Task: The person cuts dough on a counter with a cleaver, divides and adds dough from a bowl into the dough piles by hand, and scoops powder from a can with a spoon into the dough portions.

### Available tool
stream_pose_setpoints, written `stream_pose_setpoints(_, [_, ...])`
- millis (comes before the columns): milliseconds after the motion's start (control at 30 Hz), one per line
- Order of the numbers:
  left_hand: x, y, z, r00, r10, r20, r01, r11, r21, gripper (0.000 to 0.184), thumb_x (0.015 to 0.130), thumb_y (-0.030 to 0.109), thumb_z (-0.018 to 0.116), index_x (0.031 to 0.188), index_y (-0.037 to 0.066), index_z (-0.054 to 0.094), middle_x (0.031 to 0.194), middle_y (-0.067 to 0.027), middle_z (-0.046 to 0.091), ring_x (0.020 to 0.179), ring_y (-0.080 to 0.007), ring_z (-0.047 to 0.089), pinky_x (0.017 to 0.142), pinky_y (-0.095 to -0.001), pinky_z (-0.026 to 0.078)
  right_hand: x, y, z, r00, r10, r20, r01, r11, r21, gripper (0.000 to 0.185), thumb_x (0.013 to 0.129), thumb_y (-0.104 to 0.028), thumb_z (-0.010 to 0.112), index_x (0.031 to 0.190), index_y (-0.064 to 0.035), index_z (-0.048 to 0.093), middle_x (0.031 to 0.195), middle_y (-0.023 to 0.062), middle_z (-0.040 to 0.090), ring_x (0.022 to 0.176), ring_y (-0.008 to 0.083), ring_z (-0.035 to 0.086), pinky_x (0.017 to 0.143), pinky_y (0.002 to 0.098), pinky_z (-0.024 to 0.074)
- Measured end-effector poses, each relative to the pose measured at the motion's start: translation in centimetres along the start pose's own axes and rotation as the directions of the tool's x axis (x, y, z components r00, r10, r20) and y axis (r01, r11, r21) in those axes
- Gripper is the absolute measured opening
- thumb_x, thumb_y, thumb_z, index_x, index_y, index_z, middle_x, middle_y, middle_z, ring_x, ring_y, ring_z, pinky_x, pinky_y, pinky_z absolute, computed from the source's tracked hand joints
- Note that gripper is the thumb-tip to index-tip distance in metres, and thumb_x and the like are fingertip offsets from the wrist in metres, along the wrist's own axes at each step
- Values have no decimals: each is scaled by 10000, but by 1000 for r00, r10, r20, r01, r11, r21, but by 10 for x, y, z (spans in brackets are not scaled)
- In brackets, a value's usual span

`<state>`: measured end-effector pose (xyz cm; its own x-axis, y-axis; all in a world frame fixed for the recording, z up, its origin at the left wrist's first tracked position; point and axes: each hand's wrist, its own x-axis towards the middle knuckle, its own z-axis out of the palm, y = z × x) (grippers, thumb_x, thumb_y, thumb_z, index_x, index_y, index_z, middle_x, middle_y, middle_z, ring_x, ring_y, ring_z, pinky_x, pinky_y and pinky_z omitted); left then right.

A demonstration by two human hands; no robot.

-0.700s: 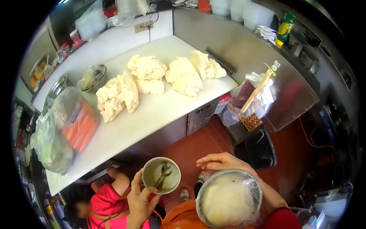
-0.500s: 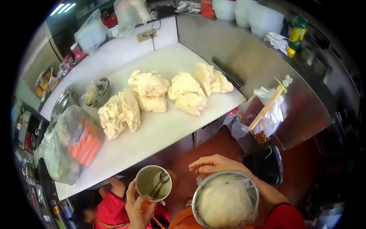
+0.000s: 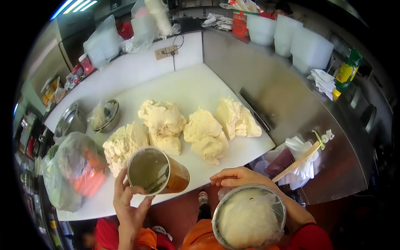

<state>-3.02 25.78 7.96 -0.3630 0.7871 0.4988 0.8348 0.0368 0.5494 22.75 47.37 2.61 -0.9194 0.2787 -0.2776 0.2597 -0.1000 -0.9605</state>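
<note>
"Between the fingers and thumb of the left hand (image 3: 130,204), what is that?"

"A tilted cup (image 3: 178,177), gripped by the near side of its rim. Its mouth faces the wearer, probably so the inside can be seen (something shiny is in there, too blurred to name)."

"And the right hand (image 3: 234,176)?"

"It extends beyond the bowl (image 3: 215,227), fingers loosely stretched. I see nothing in its grip, though the palm is hidden."

"So what bears the bowl?"

"Behind that hand, the right forearm appears to cradle it, which would leave the fingers free. Plastic film (image 3: 273,203) covers the pale dough (image 3: 243,221) inside, likely against drying."

"And ahead of both hands?"

"Dough mounds (image 3: 204,135) close together on the worktop (image 3: 187,81), perhaps grouped for easy reach."
</note>
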Motion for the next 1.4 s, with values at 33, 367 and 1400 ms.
stream_pose_setpoints(33, [22,-7,5,1000,22,-18,-22,999,-47,283,630,-25,799,838,36,616,1402,-231,428,1175,-363,563,940,-404,469,5,-3,-10,1000,5,-27,-5,1000,0,373,968,-209,549,1286,-13,562,1231,101,616,1158,165,546,993,295,412])
stream_pose_setpoints(367, [238,-73,95,986,157,-50,-164,965,-205,227,702,24,766,876,38,620,1374,-198,466,1073,-294,616,881,-366,513,51,-42,-101,958,38,-283,-31,999,31,365,973,-213,555,1287,-28,568,1212,63,614,1139,140,529,984,278,396])
stream_pose_setpoints(1400, [295,-105,234,649,-136,749,457,857,-240,533,888,192,667,1355,43,458,1270,-189,554,949,-217,628,819,-333,515,173,-24,-255,991,39,-125,-24,992,122,348,948,-86,540,1280,16,557,1237,87,595,1131,156,535,1008,297,403])
